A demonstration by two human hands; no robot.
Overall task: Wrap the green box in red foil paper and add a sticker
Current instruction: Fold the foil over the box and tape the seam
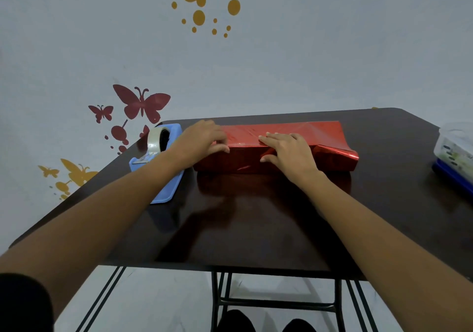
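The box, fully covered in shiny red foil paper (284, 137), lies near the far edge of the dark table (256, 224); no green shows. Loose foil sticks out past its right end and curls up. My left hand (202, 140) rests on the box's left end, fingers lying over the top and thumb against the front face. My right hand (289, 152) lies flat on the top near the middle, fingers straight and pointing left along the foil seam, thumb on the front face. No sticker is in sight.
A blue tape dispenser (160, 160) with a roll of clear tape stands left of the box, partly behind my left forearm. A clear plastic container with a blue base (455, 152) sits at the table's right edge. The wall behind carries butterfly decals.
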